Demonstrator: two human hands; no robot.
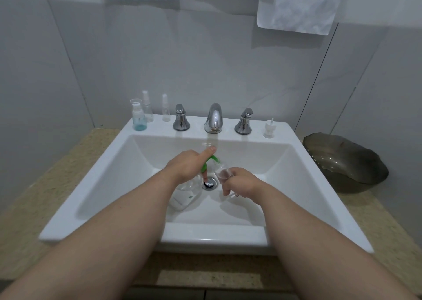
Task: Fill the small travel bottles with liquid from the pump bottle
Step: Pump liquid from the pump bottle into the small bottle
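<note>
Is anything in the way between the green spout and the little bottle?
Nothing visible. The left hand holds the pump bottle, its green spout right by the open mouth of the little bottle in the right hand.

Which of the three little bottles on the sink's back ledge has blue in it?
The leftmost, widest bottle: blue liquid sits at its bottom. The two slim spray bottles beside it look clear.
</note>
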